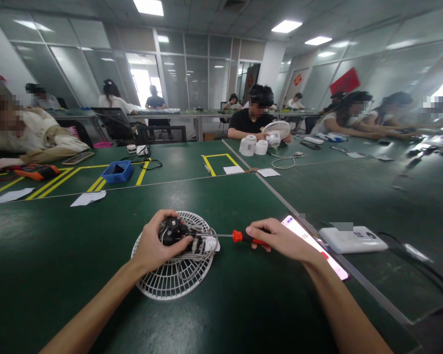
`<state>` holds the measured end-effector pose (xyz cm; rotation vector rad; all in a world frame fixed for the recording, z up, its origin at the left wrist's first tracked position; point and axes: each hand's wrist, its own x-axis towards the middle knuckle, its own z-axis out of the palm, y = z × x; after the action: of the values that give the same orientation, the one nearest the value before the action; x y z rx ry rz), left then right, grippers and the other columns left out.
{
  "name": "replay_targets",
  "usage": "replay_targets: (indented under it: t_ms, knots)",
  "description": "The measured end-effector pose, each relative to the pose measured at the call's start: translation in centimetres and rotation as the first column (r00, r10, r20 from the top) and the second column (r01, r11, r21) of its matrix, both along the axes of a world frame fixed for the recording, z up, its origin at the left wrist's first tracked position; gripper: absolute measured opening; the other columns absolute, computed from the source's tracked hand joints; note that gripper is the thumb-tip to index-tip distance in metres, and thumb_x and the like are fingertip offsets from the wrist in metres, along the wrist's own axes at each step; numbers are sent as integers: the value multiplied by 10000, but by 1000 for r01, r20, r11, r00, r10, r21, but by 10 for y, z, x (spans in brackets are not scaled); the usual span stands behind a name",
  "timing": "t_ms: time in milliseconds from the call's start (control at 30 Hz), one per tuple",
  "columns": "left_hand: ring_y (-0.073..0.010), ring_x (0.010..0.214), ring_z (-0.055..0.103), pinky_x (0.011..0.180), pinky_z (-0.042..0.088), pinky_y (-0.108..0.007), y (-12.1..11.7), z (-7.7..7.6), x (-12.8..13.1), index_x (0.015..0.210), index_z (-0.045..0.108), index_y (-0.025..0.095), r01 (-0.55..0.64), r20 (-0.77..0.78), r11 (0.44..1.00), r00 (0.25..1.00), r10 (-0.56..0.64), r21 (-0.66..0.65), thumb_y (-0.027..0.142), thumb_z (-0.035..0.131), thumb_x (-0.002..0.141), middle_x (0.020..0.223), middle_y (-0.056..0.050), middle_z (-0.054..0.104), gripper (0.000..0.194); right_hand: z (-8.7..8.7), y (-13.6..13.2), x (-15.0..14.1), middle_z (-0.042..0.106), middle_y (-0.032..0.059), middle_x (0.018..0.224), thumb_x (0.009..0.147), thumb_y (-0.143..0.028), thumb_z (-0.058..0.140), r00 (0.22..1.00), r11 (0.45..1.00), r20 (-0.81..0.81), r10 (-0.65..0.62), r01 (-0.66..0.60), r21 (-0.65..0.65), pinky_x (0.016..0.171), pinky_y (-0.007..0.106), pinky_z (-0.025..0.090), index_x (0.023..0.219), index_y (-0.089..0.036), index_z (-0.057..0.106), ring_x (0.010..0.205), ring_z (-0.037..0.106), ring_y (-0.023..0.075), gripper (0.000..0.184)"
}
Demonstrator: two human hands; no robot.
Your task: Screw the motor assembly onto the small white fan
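A white round fan grille (170, 280) lies flat on the green table (243, 305) in front of me. On it sits a black fan motor (174, 230) with wires and a white plastic part (209, 243). My left hand (155, 243) is closed around the motor and holds it on the grille. My right hand (280, 238) grips a screwdriver with a red handle (239, 237). Its thin shaft lies level and points left, with the tip at the motor's right side.
A lit phone (330, 260) lies under my right wrist, and a white power bank (352, 240) is right of it. Farther off are a blue bin (118, 172), paper sheets (88, 198), yellow floor-style tape marks and cables. Several people sit at the far tables, one holding a white fan (276, 132).
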<state>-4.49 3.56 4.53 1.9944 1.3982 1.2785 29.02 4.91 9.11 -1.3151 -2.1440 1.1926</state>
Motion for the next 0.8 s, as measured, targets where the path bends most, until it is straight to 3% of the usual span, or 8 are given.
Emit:
replay_targets:
  t_ms: [133,200,300,567,700,800]
  knots:
    - [-230,907,723,884,590,-429,1,-1,-1,1104,558,223,6,-7,1000,1000,-6,-3,452,824,725,1025,-45,729,516,7,-3,3,639,33,966,853,-491,728,999,988,-25,-26,29,152,684,285,445,972,-206,626,804,583,181,325]
    - [-229,912,719,885,588,-430,1,-1,-1,1104,561,222,-1,-13,1000,1000,1,7,450,821,727,1027,-46,727,512,9,-4,4,614,10,924,803,-455,786,999,992,-20,-36,38,120,654,273,440,951,-215,587,769,572,170,345]
    - [-225,895,716,870,588,-427,0,-1,0,1091,563,218,-13,-23,1000,1000,14,19,455,816,726,1012,-46,725,503,6,-3,4,570,-9,803,892,-505,680,998,999,-49,-35,35,8,582,264,425,916,-205,602,663,544,147,310]
    - [-223,885,720,872,591,-417,-2,0,0,1100,561,223,-11,-4,1000,1000,11,-4,458,821,726,1017,-41,724,513,-9,3,4,599,5,733,963,-605,551,998,1000,-53,-22,21,-17,564,253,423,808,-174,650,631,563,140,469]
    - [-230,898,722,882,590,-424,-2,0,0,1100,561,219,-9,-6,1000,1000,9,-15,465,821,724,1024,-45,724,520,-5,2,2,606,6,675,977,-621,502,999,999,-23,-28,28,-23,524,255,364,768,-170,649,560,502,126,518]
    - [-234,899,724,886,590,-431,-2,1,0,1102,557,214,-7,-5,1000,1000,7,-18,461,815,728,1021,-50,727,517,2,-2,-3,640,23,792,967,-556,544,997,999,-68,-43,45,26,600,263,417,893,-175,687,687,568,157,414]
